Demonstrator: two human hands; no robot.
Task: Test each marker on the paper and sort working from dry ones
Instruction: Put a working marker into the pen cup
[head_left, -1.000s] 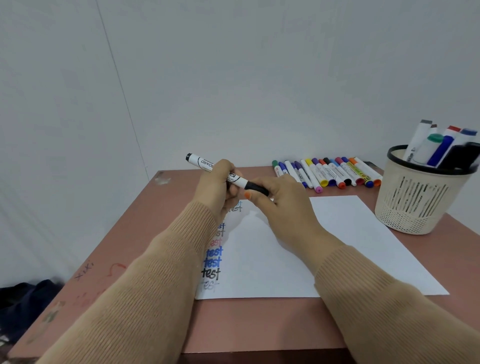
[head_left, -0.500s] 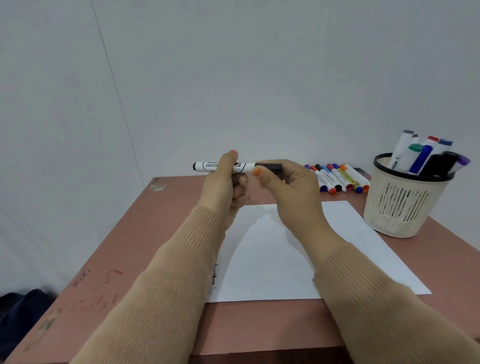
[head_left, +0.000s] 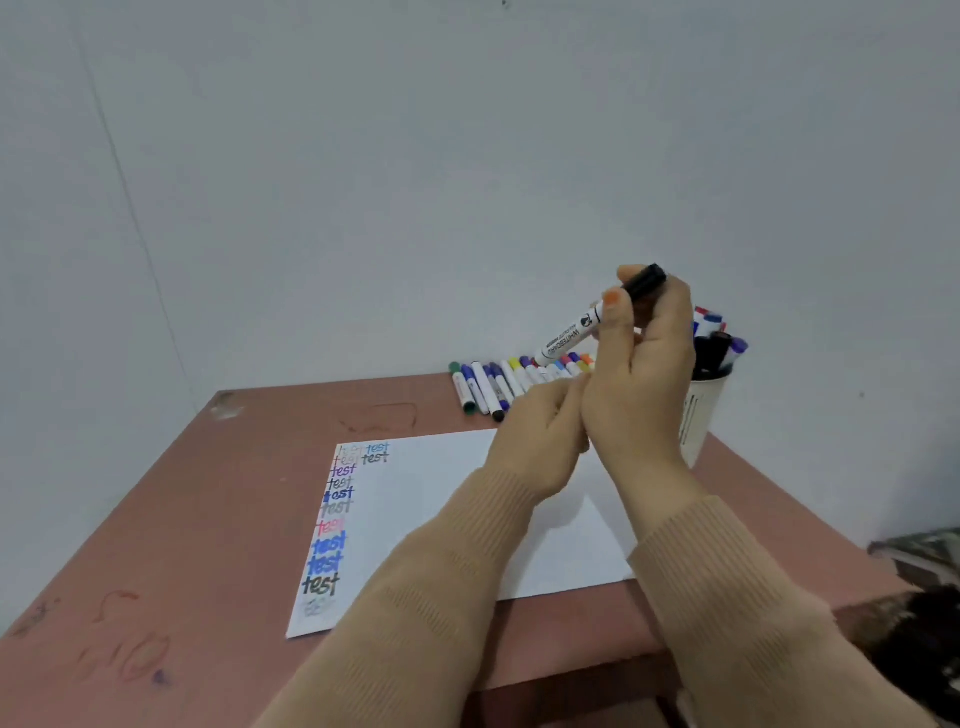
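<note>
The table (head_left: 208, 519) is reddish brown; its left half is bare surface with faint scribbles, and its near edge is cut off by the frame. The paper (head_left: 426, 493) lies flat at the table's centre, long side running left to right. A column of the word "test" in several colours runs along its left edge; the rest of the sheet is blank. Its near right corner is hidden behind the sleeves. The basket (head_left: 701, 410) stands at the far right corner, mostly hidden behind the right hand (head_left: 644, 374); marker tops show above its rim. The row of markers (head_left: 488, 384) lies along the far edge, its right end hidden by the hands. The right hand is raised above the far right corner, thumb and fingers pinching the black marker (head_left: 569, 335). The marker's long axis is tilted, capped end up and to the right, tail down and to the left. The left hand (head_left: 535, 436) touches the right wrist; its fingers are hidden, so its grip cannot be determined
</note>
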